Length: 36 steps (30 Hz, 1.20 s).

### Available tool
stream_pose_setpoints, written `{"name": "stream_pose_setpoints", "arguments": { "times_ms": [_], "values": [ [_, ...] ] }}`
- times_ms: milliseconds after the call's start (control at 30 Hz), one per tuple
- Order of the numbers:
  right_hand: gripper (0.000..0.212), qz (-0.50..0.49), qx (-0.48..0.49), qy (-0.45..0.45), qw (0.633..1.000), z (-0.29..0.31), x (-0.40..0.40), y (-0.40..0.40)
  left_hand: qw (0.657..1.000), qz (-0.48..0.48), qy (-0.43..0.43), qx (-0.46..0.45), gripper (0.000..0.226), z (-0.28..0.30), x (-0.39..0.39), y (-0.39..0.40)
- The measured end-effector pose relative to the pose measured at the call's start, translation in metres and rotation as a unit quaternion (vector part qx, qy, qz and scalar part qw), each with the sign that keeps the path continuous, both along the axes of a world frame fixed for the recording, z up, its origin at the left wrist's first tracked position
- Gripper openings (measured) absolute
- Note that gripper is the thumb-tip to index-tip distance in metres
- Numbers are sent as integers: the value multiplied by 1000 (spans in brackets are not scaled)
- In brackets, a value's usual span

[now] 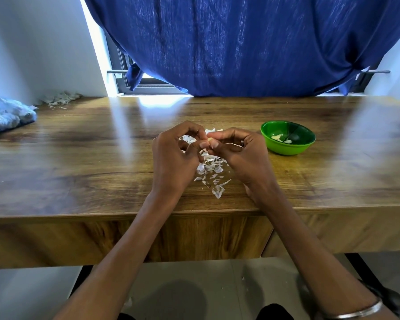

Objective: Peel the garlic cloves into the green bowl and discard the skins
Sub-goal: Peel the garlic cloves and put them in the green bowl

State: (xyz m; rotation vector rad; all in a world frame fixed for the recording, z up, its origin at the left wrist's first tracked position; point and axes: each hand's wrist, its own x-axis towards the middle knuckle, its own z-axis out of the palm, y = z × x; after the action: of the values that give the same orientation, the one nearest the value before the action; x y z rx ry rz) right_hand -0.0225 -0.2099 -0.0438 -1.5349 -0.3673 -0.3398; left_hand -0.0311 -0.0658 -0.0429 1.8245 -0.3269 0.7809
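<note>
Right, I've got both hands curled in, left hand (176,148) and right hand (237,148) pinching one clove (209,140) between fingertips above the skins (211,172). The bowl (288,147) sits just right of my right hand, so that hand's nearer for the drop.

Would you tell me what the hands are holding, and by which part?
A garlic clove, pinched at its ends between the fingertips of left hand and right hand.
</note>
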Motion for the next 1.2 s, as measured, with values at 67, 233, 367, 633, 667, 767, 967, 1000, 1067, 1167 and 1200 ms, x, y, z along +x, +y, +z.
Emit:
{"name": "stream_pose_setpoints", "arguments": {
  "times_ms": [67, 233, 367, 633, 667, 767, 967, 1000, 1067, 1167, 1200],
  "values": [
    [15, -4, -9, -3, 1000, 0, 0, 0, 1000, 3, -2, 6, 37, 1, 0, 0],
    [16, -1, -17, 4, 1000, 0, 0, 0, 1000, 8, -12, 23, 41, 0, 2, 0],
    [16, 1, -22, 7, 1000, -2, 0, -1, 999, 11, -14, 43, 30, -4, 6, 2],
    [15, 11, 15, 32, 999, 0, 1, 1, 995, 26, -50, 78, 22, -7, 10, -2],
    [15, 10, 18, 30, 999, 0, 1, 1, 995, 32, -52, 74, 21, -7, 11, -3],
    [14, 6, 30, 21, 999, 1, -1, 3, 995, 40, -71, 61, 16, -8, 12, -3],
    [14, 11, 46, 15, 999, 3, -2, 3, 994, 34, -88, 45, 13, -7, 10, -3],
    [15, 16, 45, 16, 999, 3, -2, 3, 994, 37, -92, 50, 14, -7, 10, -2],
    [15, 21, 41, 14, 999, 3, -3, 3, 992, 48, -101, 60, 19, -7, 11, -1],
    [15, 24, 40, 13, 999, 2, -2, 3, 994, 48, -90, 45, 19, -8, 11, -1],
    [15, 25, 41, 14, 999, 1, -2, 3, 995, 47, -84, 36, 18, -8, 12, -1]
  ]
}}
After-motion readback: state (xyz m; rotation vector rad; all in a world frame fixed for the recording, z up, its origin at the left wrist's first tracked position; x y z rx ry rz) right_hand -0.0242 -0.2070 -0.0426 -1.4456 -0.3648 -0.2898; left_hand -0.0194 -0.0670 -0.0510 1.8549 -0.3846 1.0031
